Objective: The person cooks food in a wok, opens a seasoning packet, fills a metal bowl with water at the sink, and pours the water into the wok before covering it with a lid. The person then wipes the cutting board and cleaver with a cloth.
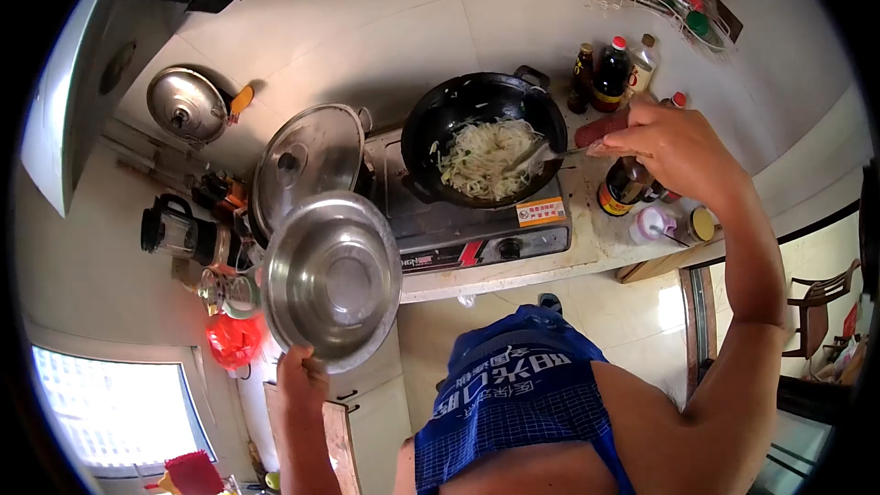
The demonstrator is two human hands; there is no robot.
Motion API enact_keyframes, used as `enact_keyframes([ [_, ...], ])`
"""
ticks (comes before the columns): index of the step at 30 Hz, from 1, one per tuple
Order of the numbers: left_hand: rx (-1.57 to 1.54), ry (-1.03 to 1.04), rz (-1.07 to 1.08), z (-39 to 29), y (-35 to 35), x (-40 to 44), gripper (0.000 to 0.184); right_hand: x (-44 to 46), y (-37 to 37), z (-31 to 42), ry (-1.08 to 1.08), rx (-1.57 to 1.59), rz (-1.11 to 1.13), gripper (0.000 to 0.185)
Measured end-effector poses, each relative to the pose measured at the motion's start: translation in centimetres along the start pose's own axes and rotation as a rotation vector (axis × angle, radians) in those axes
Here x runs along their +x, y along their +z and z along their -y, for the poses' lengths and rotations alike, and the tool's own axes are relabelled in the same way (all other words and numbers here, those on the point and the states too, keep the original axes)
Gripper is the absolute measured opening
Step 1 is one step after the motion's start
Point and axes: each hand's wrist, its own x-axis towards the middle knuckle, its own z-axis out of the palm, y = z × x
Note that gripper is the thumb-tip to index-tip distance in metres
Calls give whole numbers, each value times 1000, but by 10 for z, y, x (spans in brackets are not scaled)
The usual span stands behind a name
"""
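My left hand [301, 376] grips the lower rim of a shiny metal basin [350, 291], which is tilted so its bare inside shows. In the black wok [431, 115] on the stove lies a heap of pale shredded vegetable [486, 154] with a few green bits. A metal spatula [530, 158] rests in the shreds, its handle running right to my right hand [665, 142]. The fingers of that hand are closed at the handle, partly hiding it. Just beside them is a reddish cylindrical thing [602, 128] whose kind I cannot make out.
Sauce bottles [611, 73] stand right of the gas stove [472, 243], near a pink-and-white cup [653, 224]. A large lidded pot [310, 165] is left of the wok. Farther left are a blender [174, 227] and a red plastic bag [234, 339].
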Motion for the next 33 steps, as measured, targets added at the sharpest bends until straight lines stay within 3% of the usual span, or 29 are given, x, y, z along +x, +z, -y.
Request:
enact_keyframes([
  [3, 21, 29, -49, -29, 42, 8, 11, -16, 21, -20, 60, 167, -175, 35],
  [4, 119, 142, 124, -35, 53, 11, 16, -22, 33, -28, 68, 170, -179, 35],
  [6, 225, 253, 303, -50, 79, 16, 21, -30, 53, -40, 336, 772, -180, 39],
  [7, 235, 198, 306, -58, 93, 19, 25, -33, 51, -41, 343, 775, -187, 39],
  [9, 93, 64, 291, -65, 109, 35, 29, -38, 44, -43, 99, 501, -136, 37],
  [10, 102, 63, 295, -68, 124, 36, 29, -37, 42, -40, 107, 505, -139, 37],
  [12, 129, 19, 244, -72, 156, 33, 22, -26, 39, -23, -15, 209, -41, 33],
  [14, 147, -33, 283, -73, 153, 66, 13, -8, 49, -9, 39, 72, 20, 30],
  [15, 424, 120, 299, -73, 156, 77, 11, 3, 62, -4, 49, 74, 13, 30],
  [18, 861, 363, 415, -75, 159, 118, 12, 27, 92, 2, 13, 81, -124, 27],
  [21, 257, -9, 346, -73, 215, 96, 18, 28, 98, -2, 82, 107, -125, 26],
  [24, 223, 6, 340, -73, 242, 84, 21, 10, 104, -24, 81, 389, -263, 26],
  [26, 290, 24, 338, -76, 251, 85, 23, 0, 104, -35, 353, 817, -235, 28],
  [27, 362, 46, 341, -77, 255, 86, 24, -4, 77, -28, 546, 984, -50, 30],
  [33, 404, 52, 311, -72, 274, 97, 23, -12, 101, -43, 662, 1279, 16, 32],
])
